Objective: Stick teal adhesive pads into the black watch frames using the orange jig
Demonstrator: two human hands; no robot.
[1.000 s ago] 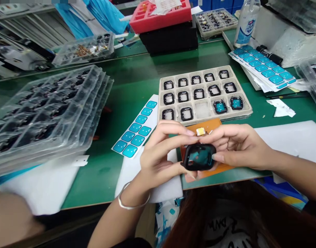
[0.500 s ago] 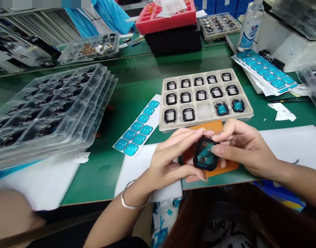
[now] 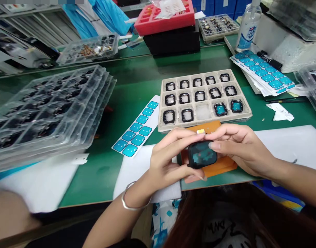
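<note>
Between both hands is a black watch-case frame (image 3: 202, 155) with a teal film showing across its face. My left hand (image 3: 170, 156) grips its left side, thumb below and fingers along the top. My right hand (image 3: 232, 146) pinches the right edge, its thumb lying on the face. An orange pad (image 3: 222, 167) lies under the hands on the bench. Just beyond stands a pale tray (image 3: 161, 128) of similar black frames; two in its front row at the right show teal inside. A sheet of teal stickers (image 3: 136, 127) lies left of the tray.
Stacked clear plastic trays (image 3: 96, 113) rise on the left. More teal sticker sheets (image 3: 263, 72) and a pump bottle (image 3: 248, 31) are at the back right. A red tray (image 3: 165, 20) on a black box (image 3: 173, 41) stands behind. White foam sheets (image 3: 284, 141) flank the orange pad.
The black frame has turned from a tilted upright pose to lying more sideways in the hands. My right fingers have shifted along its upper edge. The view has moved slightly.
</note>
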